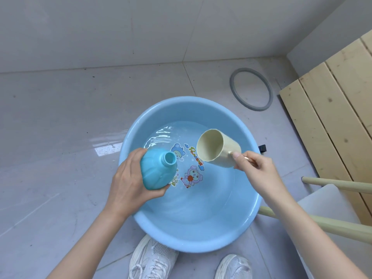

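Blue basin on the tiled floor, shallow water inside (cartoon print on the bottom). Left hand wraps the teal bottle — uncapped, mouth tilted over the water. Right hand pinches the handle of the cream cup — tipped sideways above the basin.

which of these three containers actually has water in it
The light-blue basin on the floor: rippling water covers its cartoon-printed bottom. The cream cup in the right hand looks empty; what the turquoise bottle holds is hidden.
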Tool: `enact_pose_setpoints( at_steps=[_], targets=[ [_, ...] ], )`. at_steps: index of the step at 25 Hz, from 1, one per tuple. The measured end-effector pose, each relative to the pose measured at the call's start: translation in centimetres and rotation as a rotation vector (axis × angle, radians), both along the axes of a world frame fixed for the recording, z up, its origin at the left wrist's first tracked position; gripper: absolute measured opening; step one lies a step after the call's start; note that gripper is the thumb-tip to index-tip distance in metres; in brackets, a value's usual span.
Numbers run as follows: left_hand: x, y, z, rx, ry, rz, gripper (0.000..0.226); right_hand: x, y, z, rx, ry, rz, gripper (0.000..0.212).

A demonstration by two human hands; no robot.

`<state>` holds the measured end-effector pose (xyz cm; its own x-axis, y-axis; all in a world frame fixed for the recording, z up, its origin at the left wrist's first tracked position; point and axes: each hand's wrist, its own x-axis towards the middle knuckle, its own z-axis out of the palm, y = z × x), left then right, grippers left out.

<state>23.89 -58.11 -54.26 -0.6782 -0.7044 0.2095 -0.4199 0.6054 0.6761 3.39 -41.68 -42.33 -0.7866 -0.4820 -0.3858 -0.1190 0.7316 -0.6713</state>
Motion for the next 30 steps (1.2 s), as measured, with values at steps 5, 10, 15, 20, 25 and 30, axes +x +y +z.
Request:
enact_pose_setpoints(
  at_steps=[5,10,15,20,25,30],
  targets=[
    [-0.1,-0.1,0.1,-0.051,-0.026,-0.032,0.092,-0.8,-0.4,-5.0,0.133,0.132,0.068,0.024],
    [-0.2,0.0,0.3,-0.067,-0.077,-0.024,0.100,-1.9,-1.0,-9.0,0.243,0.483,0.221,0.022],
    [-0.3,0.0,0.2,-0.059,-0.148,-0.036,0.106,-1.9,-4.0,-10.2,0.359,0.633,0.339,0.025],
    [-0.3,0.0,0.6,-0.050,-0.193,-0.033,0.100,-1.9,-6.8,-9.9,0.465,0.488,0.405,0.038],
    [-0.4,0.1,0.8,-0.039,-0.149,-0.040,0.094,-0.9,-8.2,-10.0,0.377,0.375,0.460,0.037],
    [-0.4,0.2,0.7,-0.045,-0.146,-0.030,0.094,0.9,-8.0,-10.2,0.257,0.274,0.595,0.038]
  ],
)
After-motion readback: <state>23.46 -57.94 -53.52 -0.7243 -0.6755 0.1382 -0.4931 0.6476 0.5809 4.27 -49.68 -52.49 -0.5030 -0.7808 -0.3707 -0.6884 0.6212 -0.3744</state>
